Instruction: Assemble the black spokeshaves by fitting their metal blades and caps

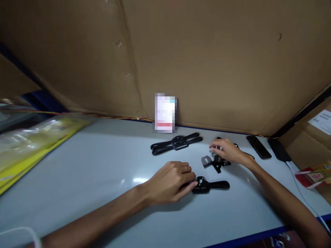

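Observation:
My left hand (pixel 176 182) is closed around one handle of a black spokeshave body (pixel 201 185), which lies on the table with its other handle pointing right. Further right, my right hand (pixel 226 151) has its fingers pinched at a small silver piece, perhaps a screw, too small to make out. Just below those fingers are a flat grey blade (pixel 206 161) and several black metal parts (pixel 218 164), partly overlapping. Behind my left hand, two more black spokeshaves (pixel 178 143) rest side by side. Another black piece is partly hidden behind my right hand.
A dark phone (pixel 259 147) and a black power bank (pixel 279 150) with a white cable lie at the right. A blurred-out lit screen (pixel 165 113) leans on the cardboard wall (pixel 207 69). Clear plastic bags with yellow (pixel 51 146) cover the left side of the table (pixel 108 148).

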The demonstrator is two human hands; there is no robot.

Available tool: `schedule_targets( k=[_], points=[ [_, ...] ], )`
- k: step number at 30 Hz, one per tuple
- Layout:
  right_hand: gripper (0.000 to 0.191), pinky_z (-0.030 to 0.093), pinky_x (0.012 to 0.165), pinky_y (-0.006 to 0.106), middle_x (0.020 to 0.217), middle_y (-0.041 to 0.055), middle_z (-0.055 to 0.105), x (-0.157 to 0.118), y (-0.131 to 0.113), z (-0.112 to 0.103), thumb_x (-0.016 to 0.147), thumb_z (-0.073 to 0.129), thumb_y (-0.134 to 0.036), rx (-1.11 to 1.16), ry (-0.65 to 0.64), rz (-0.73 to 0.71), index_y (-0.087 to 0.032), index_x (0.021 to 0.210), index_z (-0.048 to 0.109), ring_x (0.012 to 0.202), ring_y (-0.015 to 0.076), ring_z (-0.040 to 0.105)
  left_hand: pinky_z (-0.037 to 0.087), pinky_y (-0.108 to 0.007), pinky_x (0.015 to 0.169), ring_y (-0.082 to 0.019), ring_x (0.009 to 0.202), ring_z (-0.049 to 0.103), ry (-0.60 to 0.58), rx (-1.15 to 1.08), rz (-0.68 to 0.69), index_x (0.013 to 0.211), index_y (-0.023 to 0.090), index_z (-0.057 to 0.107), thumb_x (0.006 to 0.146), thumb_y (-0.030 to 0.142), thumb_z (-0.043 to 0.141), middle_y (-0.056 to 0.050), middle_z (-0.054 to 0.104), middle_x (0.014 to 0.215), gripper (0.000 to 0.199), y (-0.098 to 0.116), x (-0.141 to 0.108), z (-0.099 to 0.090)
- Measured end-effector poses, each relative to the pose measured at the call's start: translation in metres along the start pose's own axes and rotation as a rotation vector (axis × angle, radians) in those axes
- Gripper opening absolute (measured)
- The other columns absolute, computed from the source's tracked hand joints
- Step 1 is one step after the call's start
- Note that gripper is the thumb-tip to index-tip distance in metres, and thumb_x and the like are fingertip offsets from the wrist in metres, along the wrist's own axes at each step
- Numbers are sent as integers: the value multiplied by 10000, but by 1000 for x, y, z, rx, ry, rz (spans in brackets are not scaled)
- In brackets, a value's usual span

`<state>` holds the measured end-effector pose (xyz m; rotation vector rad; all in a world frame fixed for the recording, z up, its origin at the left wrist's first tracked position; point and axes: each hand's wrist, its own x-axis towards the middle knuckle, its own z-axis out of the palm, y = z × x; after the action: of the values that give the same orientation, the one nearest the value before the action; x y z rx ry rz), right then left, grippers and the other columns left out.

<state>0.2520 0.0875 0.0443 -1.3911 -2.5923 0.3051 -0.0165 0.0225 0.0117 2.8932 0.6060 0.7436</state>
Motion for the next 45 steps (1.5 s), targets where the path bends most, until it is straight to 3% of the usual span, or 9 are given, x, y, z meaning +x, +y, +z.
schedule_targets(
  k=[4,7,11,16,21,31,35,38,45],
  points=[
    [266,444,711,282,903,57,723,-28,20,-30,995,451,-266,-9,21,122,-169,1029,696,773,169,632,399,-316,586,-175,649,539,-68,55,17,839,172,632,1015,356,379,-29,600,721,359,2,0,-1],
    [273,468,713,314,918,67,723,-44,21,-34,949,565,-380,-9,-44,164,-196,1107,693,798,206,649,407,-324,592,-189,669,558,-175,108,-5,842,178,593,1005,422,419,-39,613,775,341,5,1,-4],
    [546,505,751,430,1161,190,654,-57,-8,-13,899,594,-594,-212,-134,250,-169,1240,627,968,333,647,397,-317,582,-189,656,571,-214,103,-53,875,190,573,982,474,481,-31,618,783,318,8,0,-3],
    [798,538,737,461,1256,240,586,-52,-56,21,900,501,-703,-357,6,298,-99,1420,457,1144,403,553,391,-312,579,-204,661,591,-218,149,-95,884,189,563,957,469,553,-33,615,787,290,11,-1,4],
    [642,547,729,426,1213,210,594,-40,-70,37,940,474,-656,-382,40,286,-126,1293,557,1151,366,516,381,-311,570,-202,630,579,-194,155,-116,889,189,561,940,453,584,-28,613,771,270,12,-2,8],
    [259,501,868,464,1181,182,614,-44,-33,24,984,518,-295,-264,225,105,-139,1147,645,1084,322,548,394,-307,587,-176,645,564,-203,97,-189,866,181,588,1003,511,455,-28,611,774,380,11,-4,10],
    [303,476,752,377,843,82,631,-59,-60,29,1018,453,-306,-133,229,-40,-173,824,644,836,229,568,410,-305,594,-175,647,568,-202,96,-222,846,177,599,1004,517,441,-32,612,752,406,16,-2,9],
    [334,434,672,337,778,51,611,-67,-84,41,992,517,-412,-75,214,-89,-178,774,613,743,195,537,394,-296,560,-175,617,555,-190,96,-281,796,177,585,1003,476,445,-28,588,705,389,25,-1,10],
    [241,366,615,313,698,15,575,-67,-100,50,916,550,-285,7,200,30,-201,692,524,662,162,493,382,-307,543,-188,604,540,-144,101,-333,748,184,560,950,390,537,-28,595,686,289,40,-3,17]
  ],
)
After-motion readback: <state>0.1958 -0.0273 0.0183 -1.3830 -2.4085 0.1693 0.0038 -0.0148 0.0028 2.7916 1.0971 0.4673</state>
